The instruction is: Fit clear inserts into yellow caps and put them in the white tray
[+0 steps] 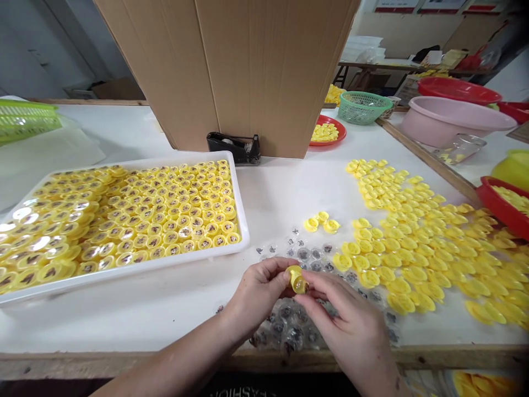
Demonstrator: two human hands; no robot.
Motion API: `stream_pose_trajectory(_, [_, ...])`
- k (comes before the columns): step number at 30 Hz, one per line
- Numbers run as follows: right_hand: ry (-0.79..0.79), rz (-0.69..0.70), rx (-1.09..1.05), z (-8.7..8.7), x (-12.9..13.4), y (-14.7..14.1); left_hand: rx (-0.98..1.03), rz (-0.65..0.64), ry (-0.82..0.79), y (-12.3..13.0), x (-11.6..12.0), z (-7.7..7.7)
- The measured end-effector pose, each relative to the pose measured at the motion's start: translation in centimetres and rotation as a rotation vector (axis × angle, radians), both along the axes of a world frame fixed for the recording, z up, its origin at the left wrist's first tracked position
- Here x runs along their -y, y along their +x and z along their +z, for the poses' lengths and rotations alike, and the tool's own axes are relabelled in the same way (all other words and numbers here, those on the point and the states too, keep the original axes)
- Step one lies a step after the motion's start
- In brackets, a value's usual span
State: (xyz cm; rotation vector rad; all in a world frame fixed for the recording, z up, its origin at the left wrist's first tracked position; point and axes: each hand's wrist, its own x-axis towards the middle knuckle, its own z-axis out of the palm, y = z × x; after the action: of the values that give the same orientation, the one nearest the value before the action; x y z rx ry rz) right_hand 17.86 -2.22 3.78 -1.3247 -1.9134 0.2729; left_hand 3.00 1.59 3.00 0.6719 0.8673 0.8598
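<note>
My left hand [259,290] and my right hand [346,320] pinch a small round yellow plastic cap [297,280] between their fingertips, above the white table [124,325]. Loose transparent domes with dark printed centres [289,326] lie scattered just under and beyond my hands. To the right spreads a layer of loose yellow caps [413,259]. On the left, a white plastic tray [124,274] holds many yellow caps with printed clear tops, packed closely.
A cardboard box [256,71] stands at the table's back, with a black tape dispenser [233,149] at its foot. Behind are a red plate [335,132], a green basket [363,107] and a pink basin [450,124]. A red bowl [504,207] sits at right.
</note>
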Motion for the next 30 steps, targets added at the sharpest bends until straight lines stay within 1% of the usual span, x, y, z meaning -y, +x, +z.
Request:
stream_pose_trajectory(2, [0.040,-0.027,0.041,-0.2,0.1,-0.2,-0.018,0.038,0.000,0.1,0.1,-0.2])
stream_pose_trajectory(4, [0.123,-0.082,0.130,-0.4,0.2,-0.6,-0.067,0.057,-0.011,0.4,0.3,-0.3])
stream_pose_trajectory(7, [0.204,-0.144,0.261,-0.7,0.4,-1.1,-0.157,0.039,-0.015,0.8,0.4,-0.6])
stream_pose_trajectory(9, [0.216,-0.149,0.307,-0.8,0.5,-1.2,-0.232,0.023,0.013,0.8,0.4,-0.8])
stream_pose_trajectory(12, [0.227,-0.145,0.324,-0.7,0.6,-1.2,-0.371,0.004,0.114,0.6,0.4,-1.0])
stream_pose_trajectory(15, [0.247,-0.154,0.331,-0.5,0.5,-1.3,-0.516,-0.017,0.219,0.4,0.3,-0.6])
stream_pose_trajectory(19, [0.239,-0.146,0.343,-0.5,0.1,-1.5,-0.657,-0.052,0.290,0.2,0.3,0.5])
stream_pose_trajectory(22, [0.211,-0.130,0.322,-0.9,-0.3,-1.7,-0.642,-0.076,0.344,0.0,0.2,0.6])
stream_pose_trajectory(24, [0.191,-0.109,0.270,-1.1,-0.4,-1.7,-0.595,-0.093,0.350,-0.2,0.0,0.0])
stream_pose_trajectory(26, [0.149,-0.077,0.170,-1.2,-0.5,-1.5,-0.520,-0.108,0.303,-0.4,-0.2,-0.6])
stream_pose_trajectory(28, [0.063,-0.041,0.040,-1.2,-0.5,-1.2,-0.396,-0.122,0.242,-0.6,-0.2,-1.0])
stream_pose_trajectory(30, [-0.056,-0.027,-0.090,-1.2,-0.5,-0.7,-0.276,-0.125,0.218,-0.9,-0.2,-0.9])
